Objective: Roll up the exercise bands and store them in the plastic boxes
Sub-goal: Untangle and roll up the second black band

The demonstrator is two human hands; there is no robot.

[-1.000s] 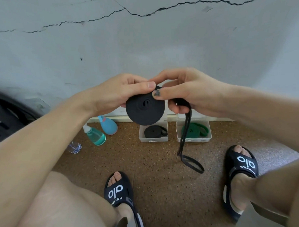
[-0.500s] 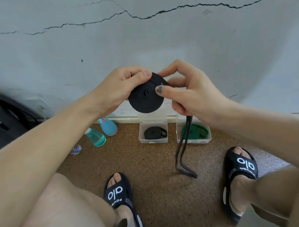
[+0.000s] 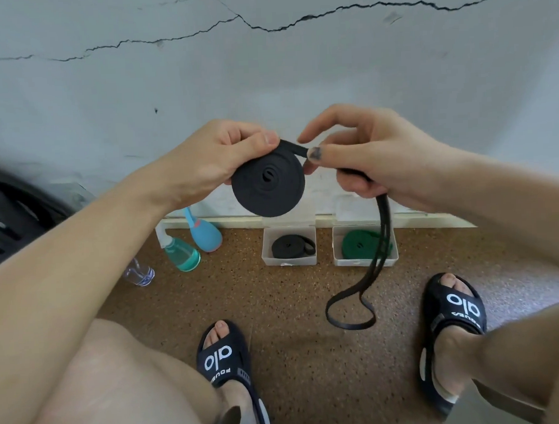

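Observation:
A black exercise band is wound into a flat disc at chest height in front of the wall. My left hand pinches the disc at its upper left edge, thumb on top. My right hand grips the loose strap coming off the roll; the free tail hangs down from my fist in a loop above the floor. Two clear plastic boxes stand on the floor at the wall: the left box holds a rolled black band, the right box holds a rolled green band.
A teal spray bottle, a blue bottle and a clear bottle lie left of the boxes. A dark bag sits at the far left. My sandalled feet rest on the brown speckled floor.
The roll has turned and grown slightly. My right hand has drawn the strap out to the right, and the hanging tail has swung right and opened into a loop.

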